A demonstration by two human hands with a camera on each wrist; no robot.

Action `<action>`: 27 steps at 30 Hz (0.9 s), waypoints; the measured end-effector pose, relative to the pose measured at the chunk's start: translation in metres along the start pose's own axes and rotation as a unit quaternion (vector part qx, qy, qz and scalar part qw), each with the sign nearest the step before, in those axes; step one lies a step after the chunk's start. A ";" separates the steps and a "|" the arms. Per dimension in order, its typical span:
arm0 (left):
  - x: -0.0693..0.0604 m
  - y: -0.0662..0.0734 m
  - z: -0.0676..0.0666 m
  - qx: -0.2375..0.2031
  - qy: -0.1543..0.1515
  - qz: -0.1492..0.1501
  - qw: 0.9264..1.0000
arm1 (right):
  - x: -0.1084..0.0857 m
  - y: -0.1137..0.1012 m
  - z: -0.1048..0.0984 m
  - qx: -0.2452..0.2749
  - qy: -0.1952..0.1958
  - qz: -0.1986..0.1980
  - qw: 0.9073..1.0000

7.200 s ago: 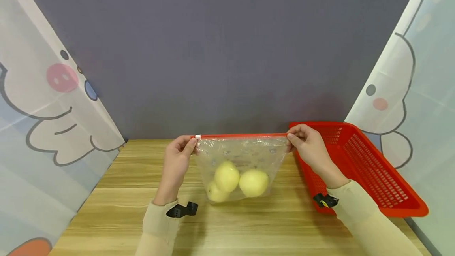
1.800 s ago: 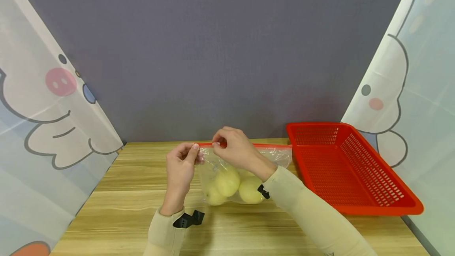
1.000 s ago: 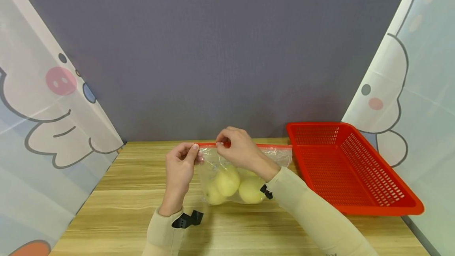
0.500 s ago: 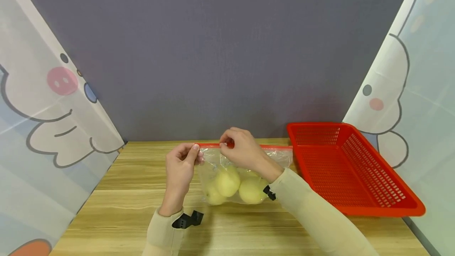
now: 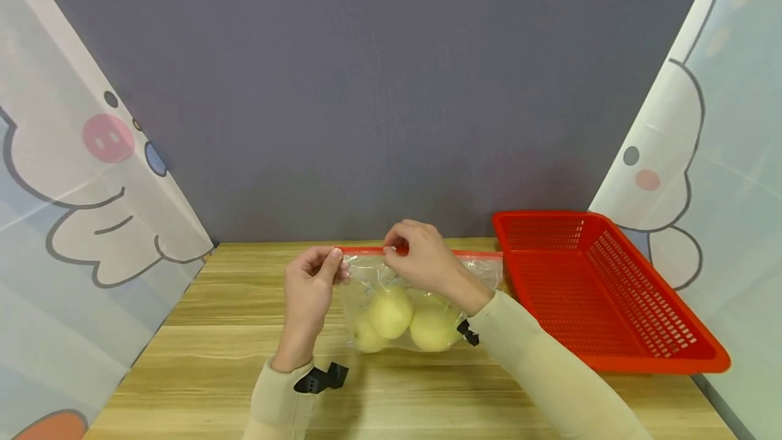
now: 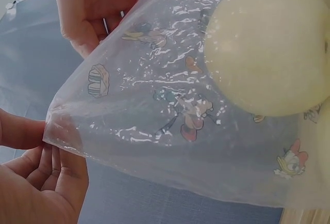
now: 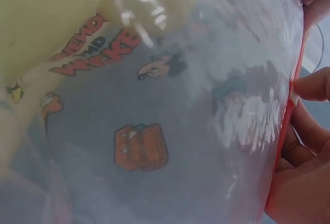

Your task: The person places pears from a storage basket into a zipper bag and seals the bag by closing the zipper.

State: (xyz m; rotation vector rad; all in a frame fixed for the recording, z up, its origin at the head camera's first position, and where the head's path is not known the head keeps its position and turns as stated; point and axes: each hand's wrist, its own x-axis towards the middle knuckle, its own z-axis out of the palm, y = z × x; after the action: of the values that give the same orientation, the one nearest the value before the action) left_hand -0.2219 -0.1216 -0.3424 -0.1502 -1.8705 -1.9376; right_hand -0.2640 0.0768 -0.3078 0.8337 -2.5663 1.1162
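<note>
A clear slider zip bag (image 5: 362,276) with printed cartoon figures stands upright on the table. Inside are pale yellow round fruits (image 5: 391,312), three of them visible; one fruit (image 6: 268,48) fills the upper right of the left wrist view. My left hand (image 5: 309,288) pinches the bag's top left corner between thumb and fingers. At the red zip strip (image 5: 476,254), left of its middle, my right hand (image 5: 421,260) pinches the small white slider (image 7: 294,94) with thumb and forefinger. The right hand and forearm hide part of the strip and bag in the head view.
A red plastic basket (image 5: 586,360) with slotted walls stands on the right of the wooden table (image 5: 208,365), close to the bag's right edge. Behind the table rises a grey panel (image 5: 379,100). Printed cartoon curtains (image 5: 73,223) flank both sides.
My right hand has come from the bag's right corner to the zip strip's left part, and is sliding slowly rightward along it. The left hand stays at the left corner.
</note>
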 end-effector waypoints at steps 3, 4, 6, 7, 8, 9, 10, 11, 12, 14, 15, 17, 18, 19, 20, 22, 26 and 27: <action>-0.001 0.000 0.000 -0.002 -0.001 0.000 1.000 | -0.002 0.001 -0.001 0.000 -0.003 0.005 1.000; -0.001 -0.001 0.000 -0.003 -0.001 0.000 1.000 | -0.002 0.001 -0.001 -0.001 -0.004 0.006 1.000; -0.001 -0.001 0.000 -0.005 0.000 0.001 1.000 | -0.003 0.002 -0.002 0.000 -0.007 0.008 1.000; -0.001 -0.001 0.000 -0.005 0.000 0.001 1.000 | -0.003 0.003 -0.002 0.002 -0.008 0.009 1.000; -0.001 -0.002 0.000 -0.005 0.000 0.002 1.000 | -0.004 0.003 -0.002 0.003 -0.009 0.009 1.000; -0.001 -0.002 0.000 -0.006 0.000 0.002 1.000 | -0.004 0.003 -0.003 0.004 -0.009 0.008 1.000; -0.001 -0.002 0.000 -0.006 -0.001 0.003 1.000 | -0.004 0.004 -0.003 0.003 -0.008 0.008 1.000; -0.001 -0.003 0.000 -0.006 -0.001 0.003 1.000 | -0.004 0.004 -0.004 0.004 -0.007 0.007 1.000; -0.001 -0.003 0.000 -0.006 -0.002 0.003 1.000 | -0.004 0.005 -0.004 0.003 -0.007 0.006 1.000; -0.001 -0.003 0.000 -0.007 -0.003 0.004 1.000 | -0.005 0.006 -0.006 0.000 -0.006 0.003 1.000; -0.001 -0.003 0.000 -0.008 -0.003 0.004 1.000 | -0.005 0.006 -0.006 -0.001 -0.006 0.003 1.000; -0.001 -0.003 0.000 -0.009 -0.003 0.004 1.000 | -0.005 0.006 -0.007 -0.003 -0.008 0.003 1.000; -0.002 -0.003 0.000 -0.009 -0.003 0.004 1.000 | -0.005 0.006 -0.007 -0.003 -0.009 0.003 1.000; -0.002 -0.003 -0.001 -0.009 -0.003 0.003 1.000 | -0.006 0.007 -0.007 -0.003 -0.008 0.003 1.000; -0.002 -0.002 -0.001 -0.008 -0.003 0.003 1.000 | -0.006 0.007 -0.007 -0.003 -0.007 0.003 1.000; -0.002 -0.003 -0.001 -0.006 -0.003 0.004 1.000 | -0.007 0.007 -0.008 -0.005 -0.002 0.003 1.000; -0.002 -0.002 -0.001 -0.005 -0.003 0.004 1.000 | -0.008 0.010 -0.009 -0.014 0.005 0.000 1.000; -0.002 -0.002 -0.002 -0.004 -0.003 0.004 1.000 | -0.008 0.010 -0.009 -0.016 0.005 0.000 1.000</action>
State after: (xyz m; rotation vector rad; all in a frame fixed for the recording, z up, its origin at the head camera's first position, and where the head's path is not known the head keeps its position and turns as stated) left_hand -0.2203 -0.1227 -0.3453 -0.1663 -1.8627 -1.9417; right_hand -0.2636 0.0924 -0.3107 0.8181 -2.5680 1.0747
